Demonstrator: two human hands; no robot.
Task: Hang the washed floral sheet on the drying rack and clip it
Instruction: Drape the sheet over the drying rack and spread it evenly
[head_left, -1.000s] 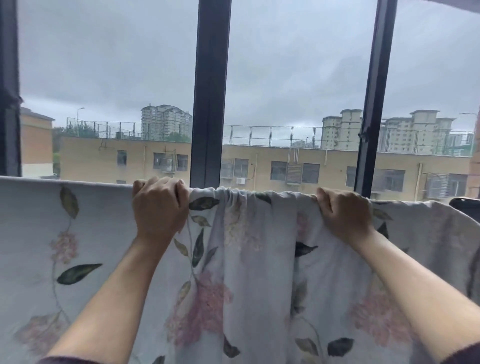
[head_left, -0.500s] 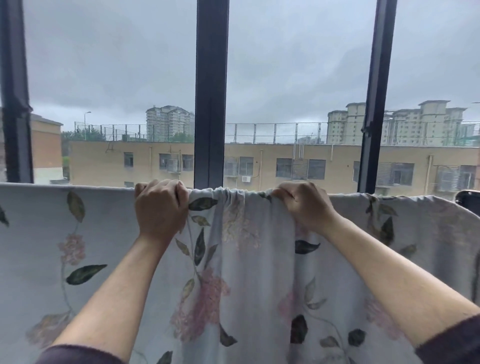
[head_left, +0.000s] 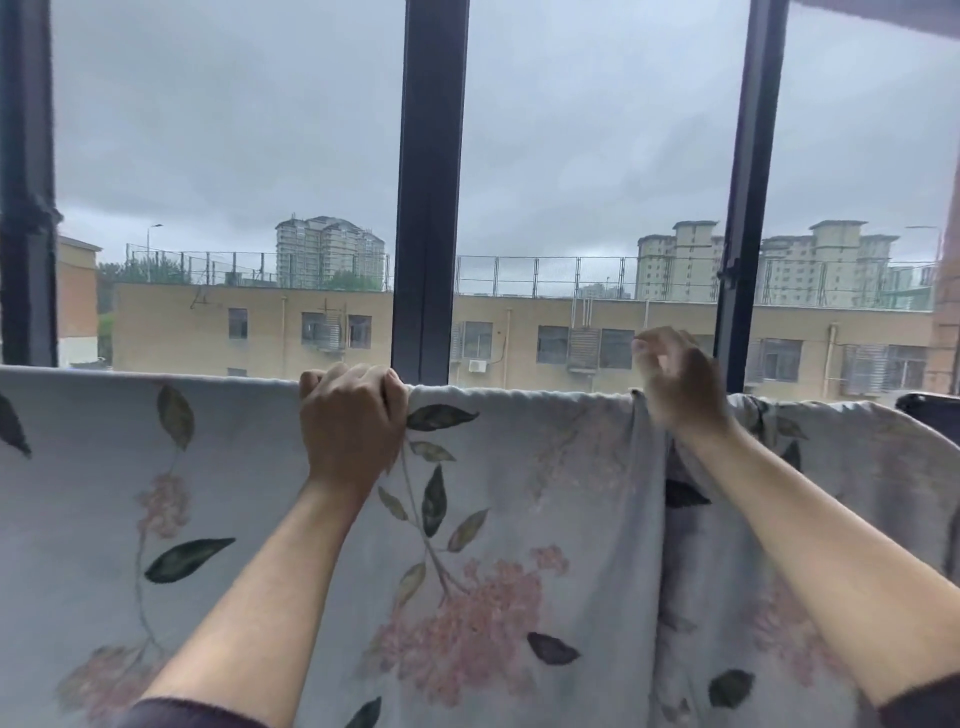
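Observation:
The pale floral sheet (head_left: 519, 493) hangs over the drying rack's top bar, which it hides, and spans the whole width of the view. My left hand (head_left: 350, 415) grips the sheet's top edge over the bar, just left of the middle window post. My right hand (head_left: 678, 387) is blurred at the top edge further right, with curled fingers raised slightly above the bar and a pinch of fabric drawn up to them. A vertical fold runs down from under it. The stretch of edge between my hands lies fairly flat. No clip is in view.
Dark window posts (head_left: 428, 208) stand right behind the sheet, with glass and buildings beyond. A dark object (head_left: 930, 408) pokes above the sheet's edge at the far right.
My right hand slid right along the top edge, away from the left, spreading out the gathered fabric between them. The left hand stayed put.

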